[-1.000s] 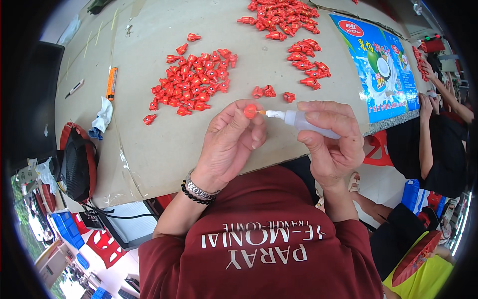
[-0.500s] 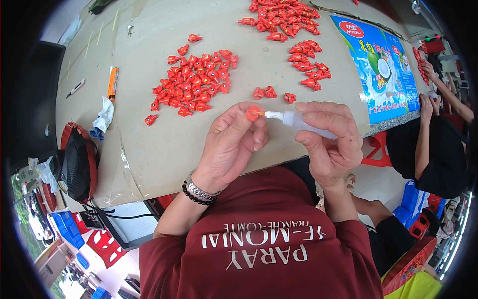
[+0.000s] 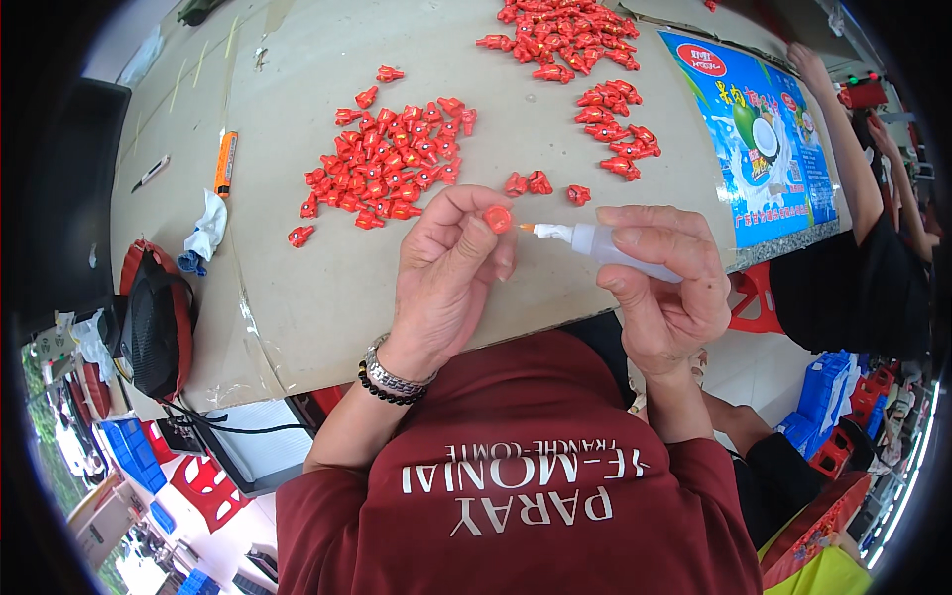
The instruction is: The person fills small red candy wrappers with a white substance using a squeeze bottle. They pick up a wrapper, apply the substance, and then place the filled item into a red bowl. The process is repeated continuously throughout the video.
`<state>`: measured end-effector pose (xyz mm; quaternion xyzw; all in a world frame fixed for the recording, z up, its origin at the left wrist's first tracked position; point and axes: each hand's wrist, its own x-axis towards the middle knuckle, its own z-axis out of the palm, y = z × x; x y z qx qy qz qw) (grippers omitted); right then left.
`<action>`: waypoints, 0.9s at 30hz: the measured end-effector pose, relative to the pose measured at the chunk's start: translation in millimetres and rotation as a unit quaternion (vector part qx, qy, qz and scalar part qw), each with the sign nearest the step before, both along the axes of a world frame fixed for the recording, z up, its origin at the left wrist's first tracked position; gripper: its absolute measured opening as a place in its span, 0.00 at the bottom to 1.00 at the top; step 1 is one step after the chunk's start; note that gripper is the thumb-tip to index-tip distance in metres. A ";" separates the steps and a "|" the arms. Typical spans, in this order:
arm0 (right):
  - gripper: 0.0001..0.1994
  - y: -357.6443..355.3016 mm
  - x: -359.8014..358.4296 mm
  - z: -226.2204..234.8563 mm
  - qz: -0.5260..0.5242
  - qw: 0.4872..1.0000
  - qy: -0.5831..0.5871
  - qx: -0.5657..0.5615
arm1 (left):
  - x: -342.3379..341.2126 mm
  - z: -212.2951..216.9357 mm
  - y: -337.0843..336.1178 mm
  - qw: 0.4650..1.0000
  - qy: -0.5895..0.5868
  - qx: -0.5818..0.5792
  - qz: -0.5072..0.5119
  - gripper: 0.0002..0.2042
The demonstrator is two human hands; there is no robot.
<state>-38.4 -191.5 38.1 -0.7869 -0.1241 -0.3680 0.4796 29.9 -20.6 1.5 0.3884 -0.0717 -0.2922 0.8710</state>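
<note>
Pinched red part (image 3: 498, 219) – glue bottle (image 3: 607, 244) beside.

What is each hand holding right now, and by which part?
The left hand pinches a small red plastic piece at its sides between thumb and fingertips. The right hand grips a clear squeeze bottle around its body, nozzle free.

- We take this for a small assembly workshop doing hand piecework.
- Our worktop (image 3: 327, 288) is covered in plain cardboard sheets, with heaps of small red plastic parts (image 3: 392, 159) spread in batches.
- Stacked blue plastic crates (image 3: 823, 407) and red plastic stools (image 3: 754, 293) stand on the floor.
- Another worker's arm (image 3: 843, 149) reaches over the same worktop beside us.
</note>
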 end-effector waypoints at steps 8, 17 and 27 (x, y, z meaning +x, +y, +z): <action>0.14 1.1 -0.2 0.0 0.005 1.000 0.009 0.002 | 0.1 0.7 0.6 0.998 -0.039 0.026 0.033 0.07; 0.14 -0.4 -1.8 -0.6 -0.019 0.999 0.031 -0.021 | 0.5 2.6 0.6 0.998 -0.036 0.024 0.037 0.08; 0.14 0.9 3.2 -2.1 -0.022 1.000 0.011 -0.015 | -2.3 -0.6 2.0 0.999 -0.014 0.030 0.028 0.09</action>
